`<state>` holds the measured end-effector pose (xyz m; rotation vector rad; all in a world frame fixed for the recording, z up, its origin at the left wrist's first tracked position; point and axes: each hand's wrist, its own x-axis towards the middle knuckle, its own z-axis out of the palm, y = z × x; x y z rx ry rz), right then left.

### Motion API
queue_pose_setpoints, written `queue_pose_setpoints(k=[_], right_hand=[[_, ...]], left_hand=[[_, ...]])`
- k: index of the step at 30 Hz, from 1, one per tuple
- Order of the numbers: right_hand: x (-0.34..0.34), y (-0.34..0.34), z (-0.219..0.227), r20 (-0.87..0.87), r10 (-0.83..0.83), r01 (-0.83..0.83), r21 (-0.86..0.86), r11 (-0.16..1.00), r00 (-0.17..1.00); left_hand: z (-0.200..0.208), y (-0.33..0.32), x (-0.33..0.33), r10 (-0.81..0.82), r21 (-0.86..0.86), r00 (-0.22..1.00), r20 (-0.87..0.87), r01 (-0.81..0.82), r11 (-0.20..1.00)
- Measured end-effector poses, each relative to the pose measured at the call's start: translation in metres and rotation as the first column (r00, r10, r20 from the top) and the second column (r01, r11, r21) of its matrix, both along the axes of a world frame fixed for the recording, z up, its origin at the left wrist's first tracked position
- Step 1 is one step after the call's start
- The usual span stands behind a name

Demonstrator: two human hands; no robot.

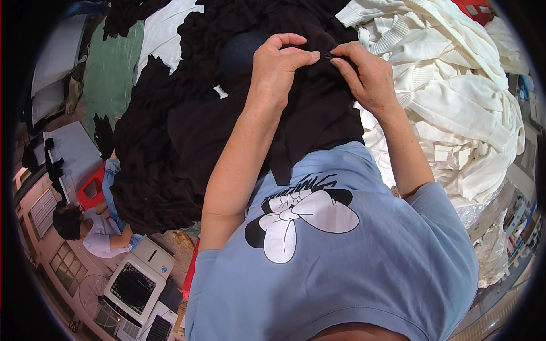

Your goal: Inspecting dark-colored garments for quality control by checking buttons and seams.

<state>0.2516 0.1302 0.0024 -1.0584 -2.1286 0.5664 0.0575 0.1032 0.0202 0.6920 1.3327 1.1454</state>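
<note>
Dark knit cloth lies spread in front of me, and my two hands meet at its upper right part. My left hand point(276, 68) grips the black garment point(318, 108), thumb stretched toward the right hand and index finger bent over the cloth. Just across a small gap, my right hand point(369, 77) pinches a narrow dark bit of the same garment between thumb and index finger. Whether a thread or small tool is also in that pinch is too small to tell. A small white label point(220, 91) shows on the black cloth left of my left forearm.
A tall heap of white knit garments point(455, 108) rises at right, with clear plastic wrapping point(489, 238) below it. More black garments point(153, 170) pile up at left, beside green cloth point(111, 68). Another person point(105, 233) sits at far left, near a white air cooler point(133, 284).
</note>
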Motion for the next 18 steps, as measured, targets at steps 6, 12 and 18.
queue_pose_setpoints(k=[6, 12, 18], right_hand=[[0.005, 0.001, -0.009, 0.031, 0.032, -0.032, 0.005, 0.999, 0.999], [0.000, 0.003, -0.019, -0.452, -0.121, -0.031, -0.314, 0.949, 0.884], [0.020, -0.027, 0.016, -0.110, 0.345, -0.359, -0.171, 0.918, 0.932]], left_hand=[[0.000, 0.001, 0.000, -0.012, 0.008, 1.000, -0.010, 0.012, 1.000], [-0.012, 0.002, -0.005, 0.006, 0.016, 0.999, 0.051, -0.007, 1.000], [-0.016, 0.029, -0.030, 0.096, -0.010, 0.991, 0.096, -0.095, 0.995]])
